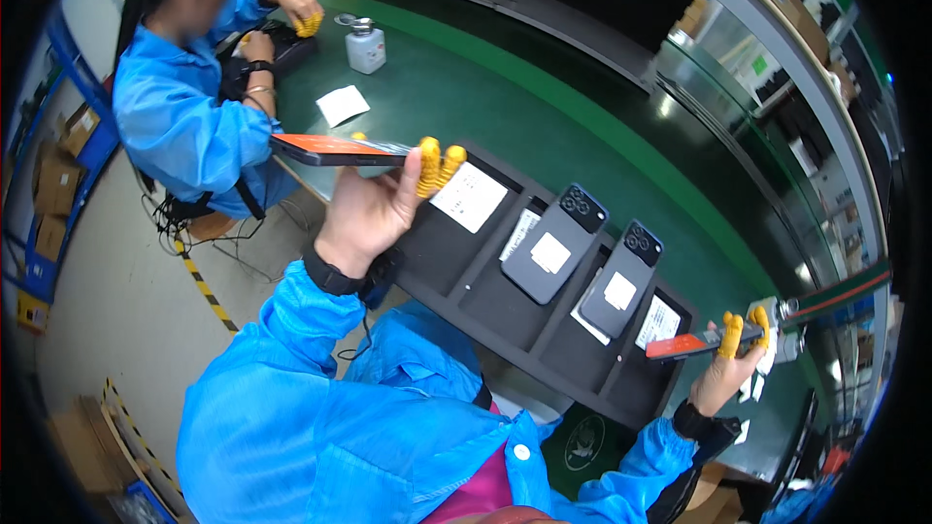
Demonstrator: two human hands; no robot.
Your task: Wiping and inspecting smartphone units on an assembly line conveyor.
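Note:
My left hand point(374, 209), with yellow finger cots on some fingertips, is raised at the tray's left end. It grips a smartphone point(335, 157) held almost flat, an orange film on its upper face. At the tray's right end my right hand point(728, 374), also in yellow cots, grips another smartphone point(684, 343) with an orange film. Between them a black compartment tray point(490, 315) holds two dark grey phones, one phone point(529, 272) left of the other phone point(609, 308). Both lie camera side up with white stickers. Printed white labels point(470, 197) lie in the tray.
A co-worker in a blue smock point(184, 107) sits at the far left, hands on a dark object. On the green table point(442, 73) stand a white pump bottle point(366, 47) and a white cloth or paper point(343, 106). A metal-framed shelf point(777, 29) runs along the right.

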